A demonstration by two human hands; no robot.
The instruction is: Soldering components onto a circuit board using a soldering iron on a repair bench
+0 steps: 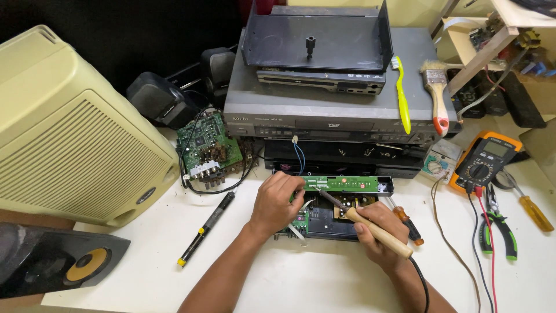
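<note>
two bare forearms reach up from the bottom edge onto a white worktable (324, 284). right hand (379, 235) is closed around the wooden handle of a soldering iron (370, 227), whose metal tip points up and left toward a narrow green circuit board (341, 184). the iron's black cord trails down past the wrist. left hand (277, 203) is curled, fingers pinched at the left end of that green board, gripping or pressing it; exactly what the fingertips hold is hidden. the board sits along the far edge of a small opened black device (330, 220) lying on the table between the two hands, with more circuitry showing inside.

just left of the left forearm lies a black pen-shaped tool with a yellow tip (207, 228). farther left stands a large cream speaker cabinet (75, 139), and a dark speaker with a yellow cone (58, 264) lies at the bottom left corner. a loose green circuit board with connectors (207, 146) lies behind the left hand, near small black speakers (162, 98).

behind the work, a stack of grey and black disc players (330, 110) rises, topped by an empty black plastic casing (317, 37). a yellow-green toothbrush (402, 95) and a paintbrush (437, 95) rest on the stack's right side.

to the right, an orange-edged multimeter (485, 162) lies with red and black leads running toward the camera, beside green-handled pliers (499, 223) and a yellow-handled screwdriver (530, 206). a screwdriver with a black and orange handle (408, 223) lies just beside the right hand.
</note>
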